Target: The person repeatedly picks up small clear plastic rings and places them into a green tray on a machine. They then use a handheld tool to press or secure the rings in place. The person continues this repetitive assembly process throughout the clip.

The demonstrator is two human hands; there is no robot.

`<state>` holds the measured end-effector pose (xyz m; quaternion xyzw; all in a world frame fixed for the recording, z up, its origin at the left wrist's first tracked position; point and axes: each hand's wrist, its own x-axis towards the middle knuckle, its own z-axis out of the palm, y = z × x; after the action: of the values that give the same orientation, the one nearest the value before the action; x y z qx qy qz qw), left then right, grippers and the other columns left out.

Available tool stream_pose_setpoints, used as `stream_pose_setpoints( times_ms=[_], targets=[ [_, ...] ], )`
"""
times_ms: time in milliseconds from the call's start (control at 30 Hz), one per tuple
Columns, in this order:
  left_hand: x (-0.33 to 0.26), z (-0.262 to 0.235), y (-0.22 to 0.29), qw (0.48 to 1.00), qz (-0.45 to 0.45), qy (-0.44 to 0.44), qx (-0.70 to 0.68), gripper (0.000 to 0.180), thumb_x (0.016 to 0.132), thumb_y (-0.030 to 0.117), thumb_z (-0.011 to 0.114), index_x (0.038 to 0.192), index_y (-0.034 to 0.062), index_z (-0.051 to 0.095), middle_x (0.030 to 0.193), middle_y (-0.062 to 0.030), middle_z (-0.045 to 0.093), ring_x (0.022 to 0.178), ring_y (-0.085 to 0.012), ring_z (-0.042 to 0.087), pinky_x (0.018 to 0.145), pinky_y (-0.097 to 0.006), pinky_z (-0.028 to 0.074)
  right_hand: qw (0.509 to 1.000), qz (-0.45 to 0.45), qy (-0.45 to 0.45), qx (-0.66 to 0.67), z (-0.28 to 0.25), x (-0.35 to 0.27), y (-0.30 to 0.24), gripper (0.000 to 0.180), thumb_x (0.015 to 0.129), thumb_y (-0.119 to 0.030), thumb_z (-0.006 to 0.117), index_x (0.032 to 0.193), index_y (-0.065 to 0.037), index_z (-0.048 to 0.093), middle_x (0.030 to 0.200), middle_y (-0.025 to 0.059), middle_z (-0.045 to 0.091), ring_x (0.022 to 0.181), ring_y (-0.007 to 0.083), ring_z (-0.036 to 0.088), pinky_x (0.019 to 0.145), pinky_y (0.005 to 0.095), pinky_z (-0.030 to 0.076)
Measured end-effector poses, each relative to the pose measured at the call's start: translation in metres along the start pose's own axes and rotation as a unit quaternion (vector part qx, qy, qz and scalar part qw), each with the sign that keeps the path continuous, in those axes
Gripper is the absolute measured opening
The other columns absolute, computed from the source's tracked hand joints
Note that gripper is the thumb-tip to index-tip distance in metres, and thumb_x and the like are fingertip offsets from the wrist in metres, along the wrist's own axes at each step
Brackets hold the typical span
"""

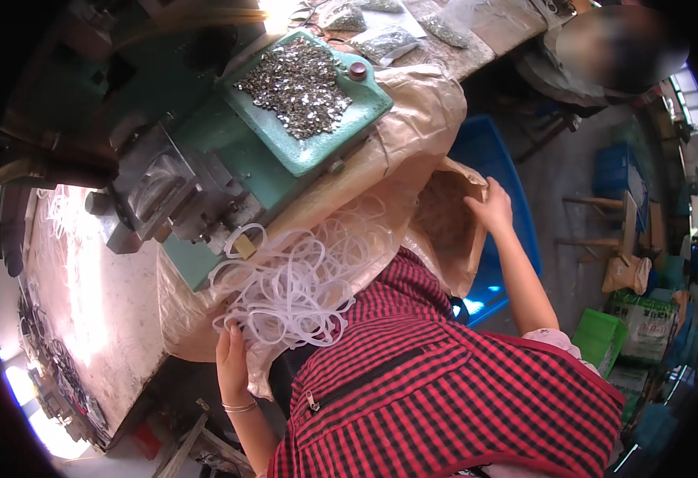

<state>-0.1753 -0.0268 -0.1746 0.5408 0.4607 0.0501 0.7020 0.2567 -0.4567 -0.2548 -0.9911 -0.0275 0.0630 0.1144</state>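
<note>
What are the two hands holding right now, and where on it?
Right hand grips the brown paper bag by its open top edge. Left hand rests on the tangle of clear loops, grip unclear.

We note a pale, worn workbench [86, 319] running along the left. On it stands a green machine [205, 159], its flat tray [317, 147] heaped with small metal pieces [301, 80]. Brown paper sheeting [412, 119] drapes over the bench's near edge; a tangle of clear tubing loops [301, 279] lies on that paper.
</note>
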Motion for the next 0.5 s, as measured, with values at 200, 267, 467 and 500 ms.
stream_pose_setpoints(
  times_ms=[200, 267, 467, 500],
  targets=[
    [0.026, 0.124, 0.072, 0.934, 0.18, -0.137, 0.278, 0.035, 0.106, 0.02, 0.052, 0.137, 0.0065, 0.063, 0.126, -0.0098, 0.059, 0.113, -0.0199, 0.056, 0.103, -0.033, 0.042, 0.988, 0.116, 0.001, 0.099, 0.039, 0.015, 0.039, 0.032, 0.093, -0.031, 0.055, 0.114, -0.015, 0.074, 0.109, 0.0187, 0.073, 0.108, 0.0381, 0.067, 0.093, 0.044, 0.052],
    [0.044, 0.169, 0.079, 0.893, 0.243, -0.2, 0.323, 0.036, 0.106, 0.023, 0.052, 0.138, 0.0129, 0.064, 0.129, -0.0165, 0.058, 0.12, -0.0275, 0.055, 0.108, -0.038, 0.041, 0.981, 0.105, 0.007, 0.165, 0.039, 0.03, 0.058, 0.034, 0.094, -0.032, 0.055, 0.113, -0.012, 0.074, 0.11, 0.0191, 0.073, 0.108, 0.0385, 0.067, 0.094, 0.043, 0.052],
    [0.093, 0.348, 0.054, 0.835, 0.334, -0.32, 0.299, 0.037, 0.107, 0.03, 0.047, 0.127, 0.0064, 0.068, 0.132, -0.0211, 0.065, 0.129, -0.0383, 0.055, 0.11, -0.042, 0.042, 0.946, 0.143, 0.031, 0.29, 0.03, 0.068, 0.104, 0.036, 0.094, -0.031, 0.06, 0.113, -0.005, 0.075, 0.108, 0.0181, 0.075, 0.103, 0.032, 0.07, 0.092, 0.0396, 0.052],
    [0.09, 0.365, 0.059, 0.817, 0.325, -0.333, 0.339, 0.036, 0.106, 0.029, 0.049, 0.125, 0.005, 0.068, 0.126, -0.0219, 0.067, 0.122, -0.0391, 0.059, 0.106, -0.044, 0.045, 0.946, 0.145, 0.037, 0.289, 0.029, 0.07, 0.11, 0.036, 0.093, -0.03, 0.061, 0.113, -0.004, 0.075, 0.108, 0.0177, 0.075, 0.102, 0.0308, 0.071, 0.092, 0.0392, 0.052]
  ],
)
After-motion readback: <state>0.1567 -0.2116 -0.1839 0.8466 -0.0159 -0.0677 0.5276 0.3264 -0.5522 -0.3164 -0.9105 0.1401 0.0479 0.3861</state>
